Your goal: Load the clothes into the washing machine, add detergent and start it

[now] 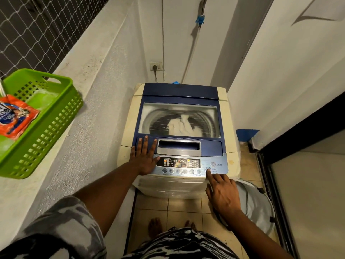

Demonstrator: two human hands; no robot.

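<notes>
A cream and blue top-loading washing machine [229, 116] stands in the corner with its lid [179, 98] down. Through the lid's window I see white clothes [183, 126] in the drum. My left hand [144, 156] lies flat, fingers spread, on the lid's front left and the edge of the control panel [180, 163]. My right hand [223, 193] has its index finger stretched out, tip touching the start/pause button [208, 169]; the other fingers are curled. An orange detergent pouch [15, 118] lies in the green basket.
The green plastic basket [46, 126] sits on the ledge at left, below a net. A wall socket [156, 66] with a plug is behind the machine. A grey laundry hamper [255, 200] stands on the tiled floor at right, beside a sliding door frame [270, 184].
</notes>
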